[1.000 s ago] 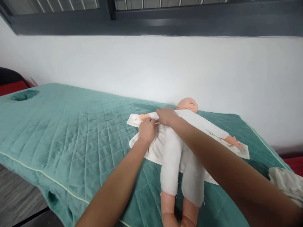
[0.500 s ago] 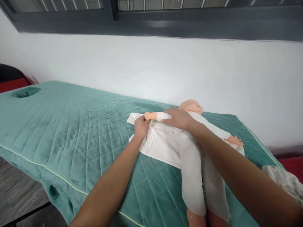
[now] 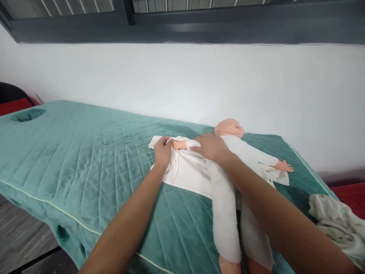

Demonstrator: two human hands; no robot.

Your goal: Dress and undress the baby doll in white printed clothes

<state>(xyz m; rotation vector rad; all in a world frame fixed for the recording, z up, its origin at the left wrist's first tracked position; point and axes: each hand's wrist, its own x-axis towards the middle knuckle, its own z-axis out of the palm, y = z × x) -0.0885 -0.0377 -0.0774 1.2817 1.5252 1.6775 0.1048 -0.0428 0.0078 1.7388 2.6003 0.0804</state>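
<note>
A baby doll [image 3: 225, 213] with a white cloth body lies on its back, head toward the wall, on top of a spread white baby shirt [image 3: 186, 173]. My left hand [image 3: 163, 152] pinches the shirt's sleeve beside the doll's small hand [image 3: 179, 145]. Around the doll's arm on that side, near the elbow, my right hand [image 3: 211, 146] is closed. The doll's other arm [image 3: 265, 158] stretches out to the right over the shirt's other side. My right forearm covers part of the doll's trunk and leg.
A green quilted cover [image 3: 85, 160] lies over the bed, with a hole [image 3: 28, 115] at its far left. Crumpled pale cloth [image 3: 336, 220] lies at the right edge. Behind is a white wall [image 3: 171, 80] under a dark window frame [image 3: 199, 28]. Red items show at both sides.
My left hand has moved slightly left with the sleeve, now beside the doll's fingers. The doll's hand has come down toward the sleeve opening. The view has shifted a little.
</note>
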